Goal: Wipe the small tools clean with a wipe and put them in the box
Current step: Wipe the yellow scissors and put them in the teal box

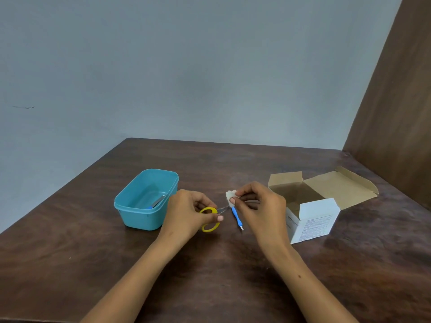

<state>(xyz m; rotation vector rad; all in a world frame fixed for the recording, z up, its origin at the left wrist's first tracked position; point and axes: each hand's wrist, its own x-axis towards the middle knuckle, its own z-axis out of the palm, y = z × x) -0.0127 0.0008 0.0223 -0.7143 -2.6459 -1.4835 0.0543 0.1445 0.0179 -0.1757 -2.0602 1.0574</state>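
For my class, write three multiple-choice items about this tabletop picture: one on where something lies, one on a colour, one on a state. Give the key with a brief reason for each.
1. Where does the blue-handled tool on the table lie?
A. inside the carton
B. between the two hands
C. left of the tub

2. What colour are the scissors' handles?
A. red
B. black
C. yellow

3. What state is the white carton in?
A. flaps open
B. taped shut
C. crushed flat

Key: 1 B, it lies between the left hand and right hand. 2 C, yellow loops show at the left hand. 3 A, its flaps stand up and its inside shows.
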